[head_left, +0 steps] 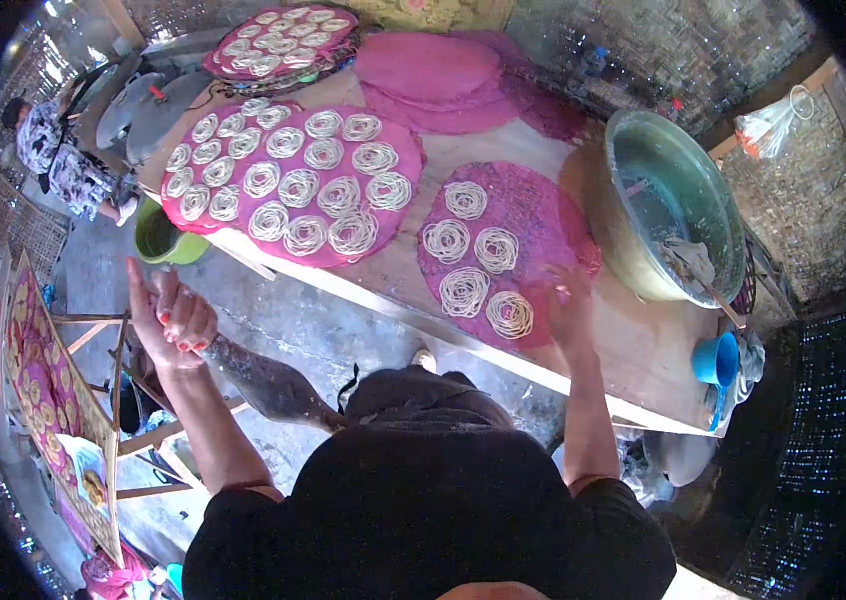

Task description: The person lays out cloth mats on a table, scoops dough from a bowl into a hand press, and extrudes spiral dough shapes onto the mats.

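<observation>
My left hand is closed around the end of a thick dark lever, which slopes down toward my body. Over the right side of a round pink sheet on the table is my right hand, its fingers smeared by motion. Whether it holds anything does not show. Several pale coils of noodle-like strands lie on that sheet, the nearest one just left of my right hand.
A larger pink sheet full of coils lies left on the table, with stacked pink sheets behind. A big green basin and a blue dipper stand right. Another person is far left, near a green bucket.
</observation>
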`<state>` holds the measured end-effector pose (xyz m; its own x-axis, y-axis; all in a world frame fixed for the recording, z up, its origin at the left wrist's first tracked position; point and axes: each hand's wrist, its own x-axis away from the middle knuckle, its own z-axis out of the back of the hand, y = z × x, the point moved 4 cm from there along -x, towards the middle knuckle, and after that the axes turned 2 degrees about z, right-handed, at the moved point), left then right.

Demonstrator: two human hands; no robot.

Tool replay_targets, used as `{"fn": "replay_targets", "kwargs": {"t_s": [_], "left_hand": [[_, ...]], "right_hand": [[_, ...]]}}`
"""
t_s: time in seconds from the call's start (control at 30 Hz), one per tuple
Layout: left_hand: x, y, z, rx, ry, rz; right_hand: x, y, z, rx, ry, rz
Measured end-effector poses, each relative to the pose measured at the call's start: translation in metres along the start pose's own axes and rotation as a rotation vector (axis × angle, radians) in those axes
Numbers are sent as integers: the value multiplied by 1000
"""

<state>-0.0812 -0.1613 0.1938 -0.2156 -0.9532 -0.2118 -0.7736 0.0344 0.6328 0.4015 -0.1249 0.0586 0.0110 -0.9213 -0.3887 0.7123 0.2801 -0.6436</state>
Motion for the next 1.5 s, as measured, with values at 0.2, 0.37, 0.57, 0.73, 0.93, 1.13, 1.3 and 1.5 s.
{"fn": "replay_targets", "kwargs": {"t_s": [0.2, 0.37, 0.57, 0.73, 0.93, 1.13, 1.3, 1.5], "left_hand": [[49, -4, 19, 95, 165, 18], [108, 14, 24, 234, 84, 75], [136, 62, -9, -44, 33, -262], [82, 0, -57, 32, -107, -119], [-3, -127, -120, -85, -23, 88], [-80, -178, -116, -64, 238, 112], [-110, -142, -128, -42, 307, -79], [-93, -91, -113, -168, 152, -265]], "right_hand": [[52, -6, 65, 112, 249, -90], [94, -22, 80, 136, 178, -130], [80, -44, 139, 242, 249, -135], [51, -29, 169, 490, 409, -9], [-28, -6, 163, 897, 404, 35], [-65, 34, 166, 875, 281, 30], [-113, 75, 176, 874, 289, -52], [-136, 66, 159, 623, 312, 50]]}}
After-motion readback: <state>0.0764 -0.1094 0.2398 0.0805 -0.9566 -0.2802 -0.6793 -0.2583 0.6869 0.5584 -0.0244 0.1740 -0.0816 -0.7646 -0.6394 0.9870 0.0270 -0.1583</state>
